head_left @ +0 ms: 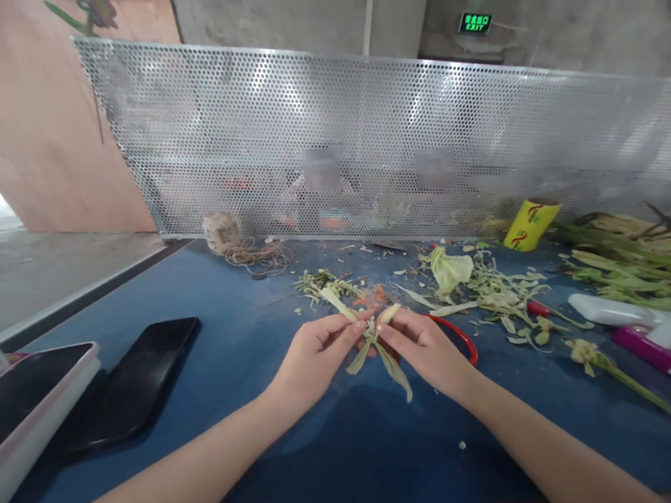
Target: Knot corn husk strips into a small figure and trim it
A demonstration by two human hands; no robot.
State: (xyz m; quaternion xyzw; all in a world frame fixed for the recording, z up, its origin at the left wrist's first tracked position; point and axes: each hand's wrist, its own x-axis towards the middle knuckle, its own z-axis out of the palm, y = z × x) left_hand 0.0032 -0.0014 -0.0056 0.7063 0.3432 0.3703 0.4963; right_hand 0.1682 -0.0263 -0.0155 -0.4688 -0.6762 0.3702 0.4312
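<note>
Both my hands meet over the middle of the blue table [341, 447]. My left hand [315, 356] pinches a folded bundle of pale green leaf strips [371, 334], fingers closed on one strip that runs up to the left. My right hand [423, 343] pinches the same bundle from the right, thumb and forefinger closed on a short pale end. Loose strip ends [398, 373] hang down between the hands. Red-handled scissors [463, 336] lie just behind my right hand.
Leaf scraps [492, 292] litter the table ahead. Long green leaves [636, 268] lie at the right with a yellow tube [530, 224], a white bottle [605, 310] and a pink case [667, 355]. A twine ball [223, 231], black phone [138, 378] and white tray [21, 420] sit left. A perforated metal screen [360, 132] stands behind.
</note>
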